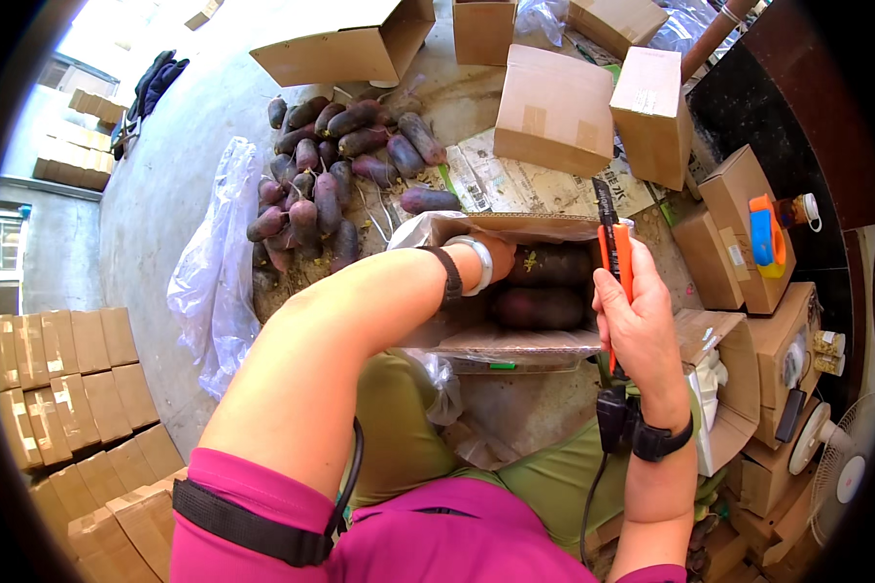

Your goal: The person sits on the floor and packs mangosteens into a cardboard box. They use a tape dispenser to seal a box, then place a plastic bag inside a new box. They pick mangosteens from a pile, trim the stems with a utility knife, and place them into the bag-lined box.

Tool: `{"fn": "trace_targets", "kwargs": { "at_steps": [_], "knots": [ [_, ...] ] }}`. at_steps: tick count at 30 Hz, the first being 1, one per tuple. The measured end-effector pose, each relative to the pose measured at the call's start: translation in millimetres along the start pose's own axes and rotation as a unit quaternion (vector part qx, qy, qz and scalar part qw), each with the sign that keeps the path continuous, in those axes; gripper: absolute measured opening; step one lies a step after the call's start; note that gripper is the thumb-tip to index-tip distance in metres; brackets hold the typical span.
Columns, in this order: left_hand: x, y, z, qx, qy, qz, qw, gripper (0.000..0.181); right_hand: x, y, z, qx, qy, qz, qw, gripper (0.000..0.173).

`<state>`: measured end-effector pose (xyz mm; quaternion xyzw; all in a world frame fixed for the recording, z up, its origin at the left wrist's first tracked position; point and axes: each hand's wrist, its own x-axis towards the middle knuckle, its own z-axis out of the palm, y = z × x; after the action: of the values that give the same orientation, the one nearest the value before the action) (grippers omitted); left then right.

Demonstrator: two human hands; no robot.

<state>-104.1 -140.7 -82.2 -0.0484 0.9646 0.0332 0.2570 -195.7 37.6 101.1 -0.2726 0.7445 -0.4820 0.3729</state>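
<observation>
An opened cardboard box (518, 341) with a plastic liner stands before me and holds large dark purple root vegetables (541, 308). My left hand (497, 256), with a pale bangle at the wrist, reaches inside at the box's left part. Its fingers are partly hidden, so its grip cannot be told. At the box's right edge, my right hand (633, 310) is closed around an orange-and-black handheld tool (615, 251), held upright; its exact kind is unclear. Beyond the box, on the left, lies a pile of similar root vegetables (328, 197) on the floor.
Clear plastic sheeting (219, 270) lies left of the pile. Closed cartons (554, 109) stand beyond the box. On the right are more cartons, a tape dispenser (765, 237) and a fan (849, 466). Stacked cartons (80, 379) line the lower left. A black cable hangs by my right forearm.
</observation>
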Motion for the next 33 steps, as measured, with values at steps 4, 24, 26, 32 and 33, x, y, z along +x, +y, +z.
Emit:
{"fn": "trace_targets", "kwargs": {
  "at_steps": [4, 24, 26, 32, 33],
  "knots": [
    [-21.6, 2.3, -19.0, 0.062, 0.017, 0.034, 0.997, 0.026, 0.1, 4.0, 0.4, -0.010, 0.005, -0.016, 1.000, 0.033],
    [-89.0, -4.0, -100.3, -0.202, 0.056, 0.097, 0.973, 0.037, 4.4, 8.2, -0.7, 0.038, -0.003, -0.003, 0.999, 0.033],
    [-153.0, -38.9, -115.2, -0.264, 0.198, 0.106, 0.938, 0.040, 6.8, 8.4, 2.1, 0.028, -0.003, -0.012, 1.000, 0.032],
    [-306.7, -129.3, -25.2, -0.380, 0.390, -0.134, 0.828, 0.049, 7.0, 26.1, -3.7, 0.006, 0.028, -0.022, 0.999, 0.030],
    [-327.1, -138.3, 8.6, -0.418, 0.388, -0.190, 0.799, 0.050, 8.5, 30.4, -3.2, 0.008, 0.028, -0.022, 0.999, 0.030]
  ]
}}
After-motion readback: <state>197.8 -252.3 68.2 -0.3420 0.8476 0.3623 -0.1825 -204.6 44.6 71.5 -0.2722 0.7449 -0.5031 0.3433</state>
